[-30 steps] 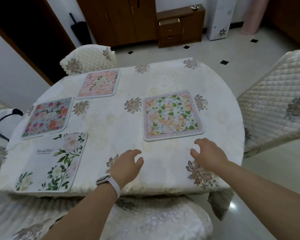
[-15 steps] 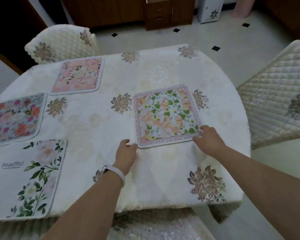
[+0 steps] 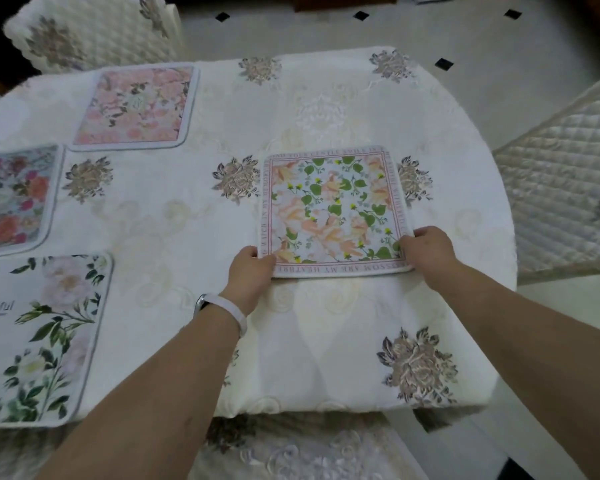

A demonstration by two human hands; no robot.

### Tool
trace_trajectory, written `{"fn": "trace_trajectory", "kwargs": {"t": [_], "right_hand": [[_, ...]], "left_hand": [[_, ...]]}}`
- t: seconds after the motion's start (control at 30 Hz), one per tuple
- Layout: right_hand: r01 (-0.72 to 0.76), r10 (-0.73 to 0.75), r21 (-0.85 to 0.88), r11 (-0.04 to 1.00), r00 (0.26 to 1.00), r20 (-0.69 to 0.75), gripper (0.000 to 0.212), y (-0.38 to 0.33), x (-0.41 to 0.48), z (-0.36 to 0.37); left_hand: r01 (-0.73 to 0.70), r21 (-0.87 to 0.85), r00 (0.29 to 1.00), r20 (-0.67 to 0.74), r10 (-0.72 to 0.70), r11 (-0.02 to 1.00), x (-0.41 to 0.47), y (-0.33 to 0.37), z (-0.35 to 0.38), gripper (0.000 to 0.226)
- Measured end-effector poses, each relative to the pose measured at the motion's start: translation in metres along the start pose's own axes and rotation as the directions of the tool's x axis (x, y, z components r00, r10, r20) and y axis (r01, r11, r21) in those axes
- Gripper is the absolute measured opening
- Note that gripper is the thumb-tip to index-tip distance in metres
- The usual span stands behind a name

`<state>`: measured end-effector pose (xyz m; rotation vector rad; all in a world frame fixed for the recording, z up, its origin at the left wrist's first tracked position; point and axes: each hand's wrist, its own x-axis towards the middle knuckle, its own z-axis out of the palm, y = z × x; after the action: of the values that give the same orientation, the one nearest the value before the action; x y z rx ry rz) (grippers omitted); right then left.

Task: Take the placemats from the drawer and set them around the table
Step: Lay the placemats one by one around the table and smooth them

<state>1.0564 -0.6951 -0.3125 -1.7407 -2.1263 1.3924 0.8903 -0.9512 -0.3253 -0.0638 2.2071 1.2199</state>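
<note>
Several floral placemats lie on the table (image 3: pixel 326 341), which has a cream embroidered cloth. The peach-and-green placemat (image 3: pixel 333 209) with a lettered border sits right of centre. My left hand (image 3: pixel 250 275) pinches its near left corner and my right hand (image 3: pixel 428 251) pinches its near right corner. A pink placemat (image 3: pixel 137 105) lies at the far left, a red-flowered placemat (image 3: pixel 13 199) at the left edge, and a white placemat with green leaves (image 3: pixel 42 337) at the near left.
Quilted chairs stand at the far left (image 3: pixel 90 29), at the right (image 3: pixel 565 174) and right below me (image 3: pixel 302 452). A tiled floor (image 3: pixel 465 32) with small black diamonds lies beyond the table.
Both hands reached forward from the near table edge and took hold of the peach-and-green placemat's near corners. The view has moved closer and tilted down.
</note>
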Motion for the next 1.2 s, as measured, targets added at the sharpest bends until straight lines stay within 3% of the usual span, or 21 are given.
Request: {"fn": "trace_trajectory", "kwargs": {"t": [0.1,0.27,0.5,0.63,1.0,1.2], "right_hand": [[-0.007,0.006,0.097,0.995,1.0,0.016,0.007,0.0,-0.009,0.004],[0.023,-0.028,0.106,0.994,0.998,0.049,0.007,0.004,-0.038,0.011],[0.072,-0.073,0.013,0.997,0.977,0.202,0.011,0.026,-0.093,0.02],[0.105,-0.103,0.005,0.995,0.964,0.245,0.008,0.041,-0.123,0.034],[0.113,-0.089,-0.083,0.99,0.964,0.25,0.007,0.07,-0.18,0.05],[0.159,-0.112,-0.183,0.97,0.964,0.243,0.005,0.072,-0.187,0.056]], "left_hand": [[-0.026,-0.008,0.999,-0.021,0.026,1.0,-0.008,-0.004,-0.003,0.006],[-0.073,0.055,0.997,-0.017,0.074,0.996,-0.027,-0.012,-0.027,0.012],[-0.054,0.121,0.998,0.049,0.049,0.991,-0.065,-0.053,-0.093,0.015],[-0.071,0.253,0.997,0.028,0.066,0.965,-0.081,-0.075,-0.122,0.012],[-0.092,0.455,0.993,0.102,0.051,0.886,-0.112,-0.116,-0.144,0.012],[-0.095,0.444,0.994,0.095,0.059,0.891,-0.118,-0.127,-0.146,0.011]]}}
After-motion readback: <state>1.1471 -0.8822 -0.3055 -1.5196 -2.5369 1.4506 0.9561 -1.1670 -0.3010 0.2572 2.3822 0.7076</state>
